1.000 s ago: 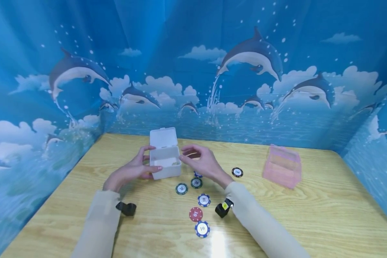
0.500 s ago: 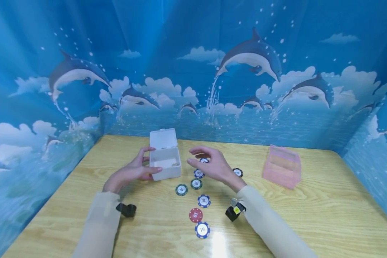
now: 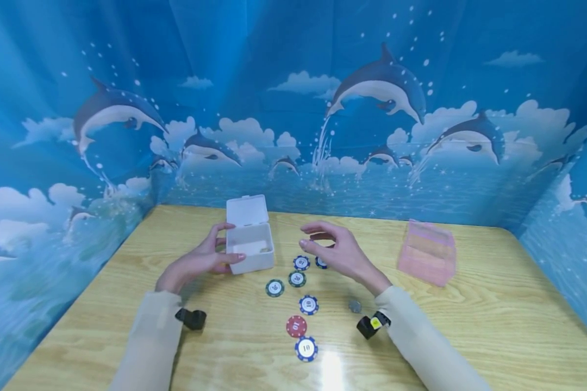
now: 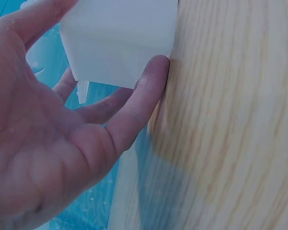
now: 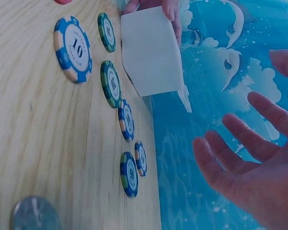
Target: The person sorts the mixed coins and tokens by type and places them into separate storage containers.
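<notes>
A small white plastic box [image 3: 250,255] stands on the table with its hinged lid [image 3: 247,209] raised at the back. A small yellowish item [image 3: 264,250] lies inside it. My left hand [image 3: 201,258] grips the box from the left, thumb on the near side and fingers behind. To the right of the box, my right hand [image 3: 341,252] hovers over the table with loosely bent fingers and nothing in them, as the right wrist view shows. A blue-edged poker chip [image 3: 320,263] peeks out below it. Another blue chip [image 3: 301,263] and a green chip [image 3: 297,278] lie just left of that.
Nearer me lie a second green chip [image 3: 275,288], a blue chip [image 3: 308,304], a red chip [image 3: 296,326] and one more blue chip [image 3: 306,348]. A silver coin-like disc [image 3: 355,307] rests by the right wrist. At the right stands an open pink translucent box [image 3: 428,254].
My right hand has drawn away from the box to the right, uncovering a blue chip and the silver disc and covering the black chip. The left hand keeps its hold on the box.
</notes>
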`<state>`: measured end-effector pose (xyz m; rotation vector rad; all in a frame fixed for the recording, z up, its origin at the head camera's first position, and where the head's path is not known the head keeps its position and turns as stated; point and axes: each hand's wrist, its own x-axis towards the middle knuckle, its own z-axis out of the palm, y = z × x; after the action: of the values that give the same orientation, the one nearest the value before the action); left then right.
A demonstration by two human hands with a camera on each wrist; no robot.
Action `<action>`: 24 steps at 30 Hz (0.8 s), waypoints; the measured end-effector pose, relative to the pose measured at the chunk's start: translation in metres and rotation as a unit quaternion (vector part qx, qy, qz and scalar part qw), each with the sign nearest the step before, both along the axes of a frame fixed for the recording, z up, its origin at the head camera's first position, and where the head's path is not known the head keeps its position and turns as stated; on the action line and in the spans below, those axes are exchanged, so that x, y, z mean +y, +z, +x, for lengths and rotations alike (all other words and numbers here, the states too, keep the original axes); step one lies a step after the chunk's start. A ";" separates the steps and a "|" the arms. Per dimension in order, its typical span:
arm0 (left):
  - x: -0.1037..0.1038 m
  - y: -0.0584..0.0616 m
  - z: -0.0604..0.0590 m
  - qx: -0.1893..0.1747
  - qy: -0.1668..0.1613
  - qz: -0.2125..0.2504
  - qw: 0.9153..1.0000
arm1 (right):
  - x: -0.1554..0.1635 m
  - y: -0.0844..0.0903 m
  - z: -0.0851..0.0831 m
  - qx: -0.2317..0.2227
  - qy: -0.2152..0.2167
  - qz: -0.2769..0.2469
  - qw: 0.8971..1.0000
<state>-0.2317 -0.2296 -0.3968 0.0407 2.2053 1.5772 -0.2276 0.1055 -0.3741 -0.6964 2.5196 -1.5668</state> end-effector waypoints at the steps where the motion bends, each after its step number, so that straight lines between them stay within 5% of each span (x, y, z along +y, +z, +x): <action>1: 0.000 0.000 0.000 0.000 0.000 0.000 1.000 | 0.002 0.000 0.001 -0.001 0.000 0.001 1.000; 24: 0.000 -0.001 -0.001 -0.008 0.011 0.005 1.000 | 0.038 -0.003 0.010 0.017 -0.007 0.037 0.999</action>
<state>-0.2330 -0.2294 -0.3981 0.0071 2.1927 1.5934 -0.2173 0.1436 -0.3768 -0.7040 2.5971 -1.4685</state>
